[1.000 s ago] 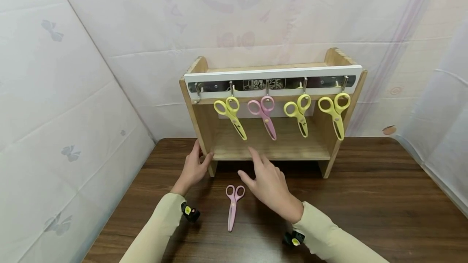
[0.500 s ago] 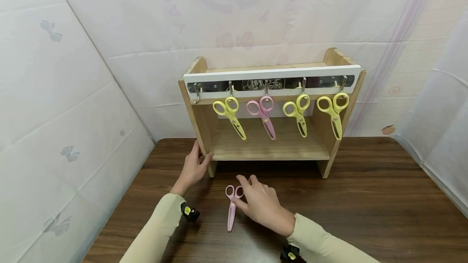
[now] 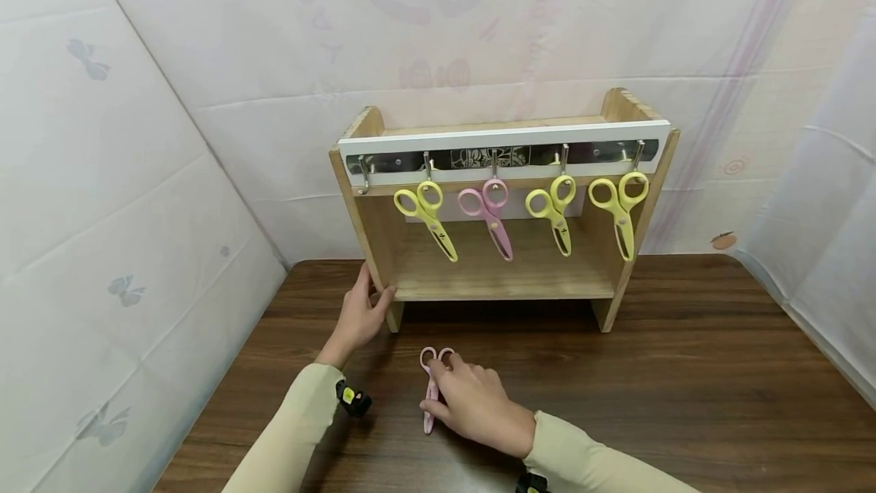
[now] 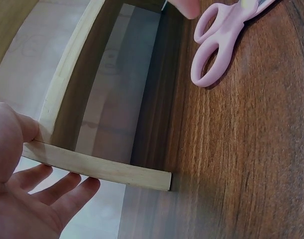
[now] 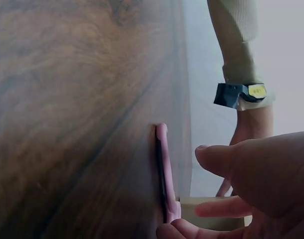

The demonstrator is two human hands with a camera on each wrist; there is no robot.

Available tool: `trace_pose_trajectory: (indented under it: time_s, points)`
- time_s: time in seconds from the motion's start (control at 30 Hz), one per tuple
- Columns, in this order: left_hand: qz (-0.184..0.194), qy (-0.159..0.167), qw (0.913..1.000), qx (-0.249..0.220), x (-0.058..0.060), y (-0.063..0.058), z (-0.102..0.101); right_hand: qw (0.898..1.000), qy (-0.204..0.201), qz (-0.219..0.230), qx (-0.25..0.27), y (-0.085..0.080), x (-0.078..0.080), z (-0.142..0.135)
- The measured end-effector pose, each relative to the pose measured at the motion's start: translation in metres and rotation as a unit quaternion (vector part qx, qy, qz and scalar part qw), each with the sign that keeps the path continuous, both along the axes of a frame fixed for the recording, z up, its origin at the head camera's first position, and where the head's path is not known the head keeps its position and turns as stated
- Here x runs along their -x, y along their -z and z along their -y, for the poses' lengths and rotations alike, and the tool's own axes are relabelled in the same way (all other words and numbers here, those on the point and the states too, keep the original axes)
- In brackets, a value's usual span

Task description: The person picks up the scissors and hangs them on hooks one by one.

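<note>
My left hand [image 3: 358, 318] holds the left side panel of the wooden rack [image 3: 506, 278], its thumb on the inner side and its fingers outside, as the left wrist view also shows. Over the pink scissors [image 3: 433, 389] on the table is my right hand [image 3: 472, 403], thumb and fingers spread apart. In the right wrist view the fingertips are near the handle end of the scissors [image 5: 165, 162], and the thumb stands off them. Part of the scissors is hidden under the fingers in the head view.
From hooks on the rack's white rail [image 3: 506, 132] hang pink scissors [image 3: 494, 225] and several yellow scissors [image 3: 560, 225]. The leftmost hook [image 3: 363, 176] bears nothing. Printed cloth [image 3: 274, 44] surrounds the brown table [image 3: 718, 371].
My right hand has come down and toward me, from in front of the rack to over the pink scissors on the table. My left hand stays on the side panel.
</note>
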State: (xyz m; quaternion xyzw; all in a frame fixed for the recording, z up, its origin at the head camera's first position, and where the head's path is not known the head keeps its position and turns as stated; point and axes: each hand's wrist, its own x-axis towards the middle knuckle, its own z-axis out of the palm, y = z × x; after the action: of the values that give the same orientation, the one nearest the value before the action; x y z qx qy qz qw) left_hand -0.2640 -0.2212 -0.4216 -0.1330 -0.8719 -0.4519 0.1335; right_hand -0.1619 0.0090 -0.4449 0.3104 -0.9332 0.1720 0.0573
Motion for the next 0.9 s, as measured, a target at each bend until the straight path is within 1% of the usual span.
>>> trace_pose_trajectory:
  time_s: [0.27,0.5,0.67,0.77,0.9]
  points:
    - [0.000,0.001,1.0000,-0.001,0.000,0.001,0.000,0.999,-0.001,-0.027,-0.025,0.006,-0.004,0.005]
    - [-0.008,0.004,1.0000,0.002,0.001,0.001,0.001,0.997,-0.002,-0.072,-0.030,0.011,-0.006,0.006]
    - [-0.009,0.004,0.9999,0.004,0.002,0.002,0.000,0.995,0.000,-0.095,-0.036,0.013,-0.006,0.007]
    - [-0.009,0.005,0.9999,0.001,0.002,0.002,0.000,0.994,0.001,-0.100,-0.040,0.014,-0.006,0.008]
    - [-0.007,0.005,1.0000,-0.001,0.001,0.002,0.000,0.996,-0.005,-0.083,-0.041,0.014,-0.006,0.008]
